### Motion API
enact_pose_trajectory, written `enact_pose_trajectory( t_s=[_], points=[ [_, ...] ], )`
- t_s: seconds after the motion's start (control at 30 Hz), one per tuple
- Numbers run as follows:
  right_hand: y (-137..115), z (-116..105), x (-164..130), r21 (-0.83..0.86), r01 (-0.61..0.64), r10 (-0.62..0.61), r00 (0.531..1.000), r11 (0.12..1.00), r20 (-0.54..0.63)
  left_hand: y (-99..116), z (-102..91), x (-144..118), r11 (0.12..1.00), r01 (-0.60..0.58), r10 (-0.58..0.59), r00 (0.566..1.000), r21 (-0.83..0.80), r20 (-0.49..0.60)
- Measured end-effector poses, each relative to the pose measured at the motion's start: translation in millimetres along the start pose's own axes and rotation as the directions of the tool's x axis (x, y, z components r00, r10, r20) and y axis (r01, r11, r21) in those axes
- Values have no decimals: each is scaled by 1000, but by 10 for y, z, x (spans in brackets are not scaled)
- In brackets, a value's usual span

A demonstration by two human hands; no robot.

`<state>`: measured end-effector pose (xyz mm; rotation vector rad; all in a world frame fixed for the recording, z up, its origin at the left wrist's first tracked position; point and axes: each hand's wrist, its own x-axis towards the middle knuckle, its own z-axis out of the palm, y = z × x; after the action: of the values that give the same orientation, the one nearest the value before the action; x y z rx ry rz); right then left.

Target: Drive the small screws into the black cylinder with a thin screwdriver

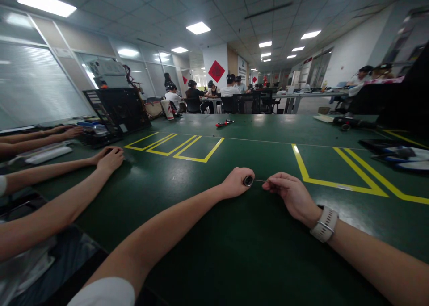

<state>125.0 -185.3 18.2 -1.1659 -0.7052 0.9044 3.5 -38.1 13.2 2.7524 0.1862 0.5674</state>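
both arms stretched forward, forearms bare, converging. left hand (236,183) curled into a loose fist, thumb side up. right hand (291,193) just beside it, fingertips pinched together, pale watch band on wrist.

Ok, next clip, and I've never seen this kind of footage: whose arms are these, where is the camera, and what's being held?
There is one picture, from a camera worn on a person's head, looking forward and down over a green table marked with yellow tape. The two arms reaching in from the bottom are that person's own. The left hand is closed around a small dark ring-shaped part, and the right hand, with a watch on its wrist, pinches a thin wire running out of it. The arms at the left edge belong to co-workers. Farther back lie a red-handled tool and an open black case.
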Motion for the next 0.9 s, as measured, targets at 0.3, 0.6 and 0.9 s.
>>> enact_pose_trajectory(
  t_s=[0.3,0.6,0.9],
  points=[
    [-8,29,-107,-425,219,-189,976,879,110,88,-34,-15,969,-25,19,999,246,26],
    [-27,-37,37,-28,-77,79,995,997,67,8,-15,0,995,-31,31,1000,97,2],
    [3,-24,-16,-97,22,-16,998,995,67,13,-12,-4,996,-19,21,1000,83,-23]
  ],
)
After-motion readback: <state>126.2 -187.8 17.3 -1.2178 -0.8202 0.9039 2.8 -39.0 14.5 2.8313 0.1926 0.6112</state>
